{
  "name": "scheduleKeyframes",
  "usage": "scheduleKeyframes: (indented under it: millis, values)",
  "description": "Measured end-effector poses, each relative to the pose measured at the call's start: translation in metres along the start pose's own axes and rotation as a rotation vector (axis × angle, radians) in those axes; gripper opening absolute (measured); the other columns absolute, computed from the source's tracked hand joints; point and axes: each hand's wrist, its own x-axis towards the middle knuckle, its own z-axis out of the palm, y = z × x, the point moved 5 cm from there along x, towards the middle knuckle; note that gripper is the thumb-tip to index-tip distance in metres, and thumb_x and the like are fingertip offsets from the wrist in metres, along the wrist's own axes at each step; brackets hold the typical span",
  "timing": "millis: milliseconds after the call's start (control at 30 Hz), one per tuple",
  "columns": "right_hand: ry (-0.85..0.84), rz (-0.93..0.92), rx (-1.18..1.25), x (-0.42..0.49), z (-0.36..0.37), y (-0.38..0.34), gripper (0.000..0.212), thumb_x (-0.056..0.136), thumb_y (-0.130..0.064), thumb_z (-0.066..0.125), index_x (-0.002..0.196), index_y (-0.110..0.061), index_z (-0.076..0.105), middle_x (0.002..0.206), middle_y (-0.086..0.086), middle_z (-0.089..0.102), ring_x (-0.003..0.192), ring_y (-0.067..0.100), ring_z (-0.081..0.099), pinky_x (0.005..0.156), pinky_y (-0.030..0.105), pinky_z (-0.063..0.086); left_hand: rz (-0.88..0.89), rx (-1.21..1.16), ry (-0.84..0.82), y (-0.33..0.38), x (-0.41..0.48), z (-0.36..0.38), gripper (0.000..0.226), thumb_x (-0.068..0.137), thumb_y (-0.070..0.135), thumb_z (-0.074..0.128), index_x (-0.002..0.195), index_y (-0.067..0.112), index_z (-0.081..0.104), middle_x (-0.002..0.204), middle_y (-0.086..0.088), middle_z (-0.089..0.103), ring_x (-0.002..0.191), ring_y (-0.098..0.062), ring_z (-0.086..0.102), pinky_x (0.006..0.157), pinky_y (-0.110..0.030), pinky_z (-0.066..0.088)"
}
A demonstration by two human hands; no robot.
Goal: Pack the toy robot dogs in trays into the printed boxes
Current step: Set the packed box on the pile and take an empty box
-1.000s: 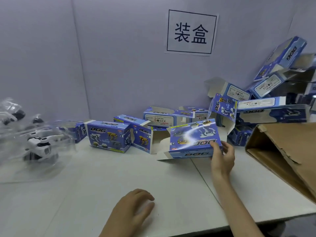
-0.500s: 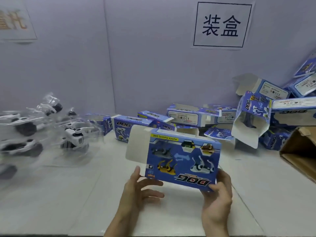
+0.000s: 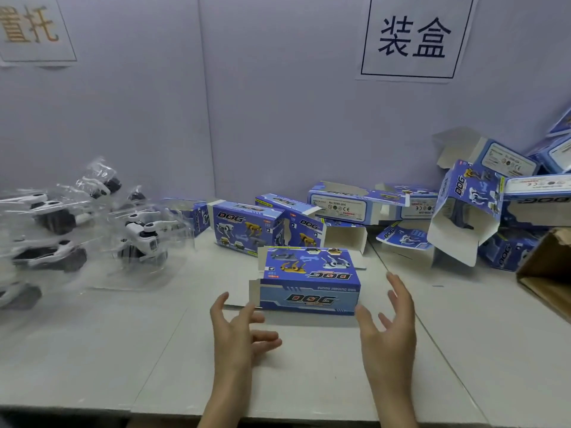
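A blue printed box (image 3: 309, 278) marked DOG lies on the white table (image 3: 123, 350) in front of me, its left end flaps open. My left hand (image 3: 238, 332) hovers just left of and below the box, fingers spread, holding nothing. My right hand (image 3: 387, 329) is at the box's right end, fingers straight and spread, also holding nothing. White and black toy robot dogs in clear plastic trays (image 3: 145, 239) are piled at the left.
Several more blue printed boxes (image 3: 247, 227) lie along the back wall and are heaped at the right (image 3: 469, 205), many with open flaps. A brown cardboard carton (image 3: 547, 273) lies at the right edge. Paper signs hang on the wall.
The box, picked from the pile by my right hand and then held up in both hands, now lies on the table. Both hands have let go and opened.
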Motion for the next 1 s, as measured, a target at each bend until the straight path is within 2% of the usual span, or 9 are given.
scheduleKeyframes:
  millis: [133, 233, 333, 467, 567, 667, 800, 900, 1000]
  values:
    - [-0.357, -0.253, -0.447, 0.024, 0.046, -0.022, 0.075, 0.083, -0.02, 0.078, 0.148, -0.033, 0.042, 0.162, -0.007, 0.028, 0.149, 0.015, 0.02, 0.118, 0.043, 0.025, -0.008, 0.083, -0.083, 0.0, -0.001, 0.007, 0.037, 0.1, 0.024, 0.055, 0.131, 0.04, 0.042, 0.075, -0.013, 0.072, 0.048, -0.025, 0.062, 0.046, -0.033, 0.054]
    - [-0.604, -0.159, -0.793, 0.039, 0.071, -0.003, 0.079, 0.09, -0.037, 0.069, 0.156, -0.04, 0.025, 0.168, -0.008, 0.004, 0.154, 0.017, -0.003, 0.122, 0.052, 0.006, -0.069, 0.03, -0.051, 0.006, -0.005, 0.009, 0.015, 0.101, 0.029, 0.052, 0.108, 0.016, 0.056, 0.075, -0.017, 0.069, 0.048, -0.027, 0.063, 0.045, -0.033, 0.054]
    - [-0.535, -0.123, -0.635, 0.043, 0.068, 0.009, 0.065, 0.093, -0.017, 0.066, 0.15, -0.036, 0.042, 0.165, -0.006, 0.024, 0.153, 0.016, 0.007, 0.12, 0.033, 0.015, -0.211, -0.087, -0.065, 0.006, -0.006, 0.009, 0.052, 0.1, 0.043, 0.046, 0.067, 0.004, 0.054, 0.062, -0.018, 0.057, 0.041, -0.027, 0.058, 0.04, -0.031, 0.051]
    - [-0.452, -0.333, -0.401, 0.023, 0.055, 0.003, 0.07, 0.082, 0.002, 0.074, 0.134, -0.04, 0.055, 0.151, -0.017, 0.039, 0.148, 0.009, 0.022, 0.115, 0.012, 0.015, -0.307, -0.224, -0.173, 0.007, -0.002, 0.003, 0.072, 0.092, 0.064, 0.043, 0.056, 0.004, 0.057, 0.063, -0.02, 0.06, 0.044, -0.028, 0.059, 0.043, -0.031, 0.053]
    - [-0.376, -0.379, -0.278, 0.011, 0.043, -0.008, 0.059, 0.078, 0.008, 0.076, 0.114, -0.04, 0.071, 0.141, -0.017, 0.053, 0.143, 0.006, 0.033, 0.12, 0.015, 0.003, -0.309, -0.232, -0.195, 0.005, -0.002, 0.003, 0.048, 0.086, 0.044, 0.059, 0.057, 0.006, 0.059, 0.062, -0.018, 0.06, 0.047, -0.026, 0.061, 0.045, -0.031, 0.055]
    - [-0.4, -0.215, -0.219, 0.001, 0.035, -0.007, 0.053, 0.078, 0.017, 0.067, 0.088, -0.035, 0.077, 0.128, -0.02, 0.061, 0.13, -0.002, 0.048, 0.123, 0.026, 0.003, -0.194, -0.141, -0.168, 0.001, -0.003, 0.006, 0.018, 0.091, 0.01, 0.055, 0.08, 0.0, 0.065, 0.068, -0.017, 0.066, 0.059, -0.029, 0.069, 0.052, -0.035, 0.058]
    - [-0.198, -0.143, -0.008, -0.013, 0.012, -0.018, 0.038, 0.083, 0.002, 0.075, 0.1, -0.032, 0.073, 0.112, -0.017, 0.071, 0.114, 0.006, 0.063, 0.103, 0.016, 0.042, 0.146, 0.097, -0.151, 0.01, -0.007, 0.004, 0.028, 0.101, 0.005, 0.048, 0.088, 0.011, 0.072, 0.069, -0.006, 0.061, 0.072, -0.037, 0.073, 0.061, -0.034, 0.06]
    - [-0.219, -0.127, 0.112, -0.02, 0.015, -0.038, 0.036, 0.08, -0.027, 0.076, 0.115, -0.027, 0.066, 0.118, -0.013, 0.067, 0.112, 0.007, 0.062, 0.093, 0.018, 0.05, 0.337, 0.283, -0.155, 0.017, -0.016, 0.007, 0.016, 0.098, 0.008, 0.057, 0.091, 0.013, 0.07, 0.083, -0.005, 0.069, 0.074, -0.028, 0.073, 0.065, -0.029, 0.059]
    - [-0.172, -0.11, 0.069, -0.024, 0.017, -0.041, 0.032, 0.08, -0.027, 0.078, 0.109, -0.031, 0.065, 0.112, -0.014, 0.067, 0.104, 0.007, 0.062, 0.088, 0.026, 0.051, 0.4, 0.395, -0.129, 0.017, -0.02, 0.006, 0.009, 0.092, 0.007, 0.066, 0.087, 0.015, 0.066, 0.08, 0.003, 0.068, 0.075, -0.02, 0.068, 0.062, -0.026, 0.057]
